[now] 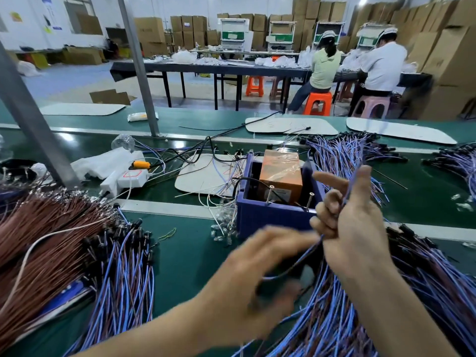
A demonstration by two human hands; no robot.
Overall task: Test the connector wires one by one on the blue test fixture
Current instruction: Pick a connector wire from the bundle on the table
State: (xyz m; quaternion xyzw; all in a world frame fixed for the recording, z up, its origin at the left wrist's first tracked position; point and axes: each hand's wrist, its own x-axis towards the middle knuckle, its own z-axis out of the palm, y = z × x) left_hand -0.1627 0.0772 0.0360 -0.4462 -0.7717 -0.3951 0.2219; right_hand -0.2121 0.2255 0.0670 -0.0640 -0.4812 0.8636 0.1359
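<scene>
**One wire held, right of fixture**

Right hand [353, 222], centre-right: three fingers curled round one blue wire [347, 194], thumb and index out. Left hand [257, 274], lower centre: blurred, can't tell grip. One blue fixture [268, 217] at centre, two screws [270, 194] upright in it.

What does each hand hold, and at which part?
Right hand grips a wire at mid-length. Left hand is blurred; its hold cannot be told.
</scene>
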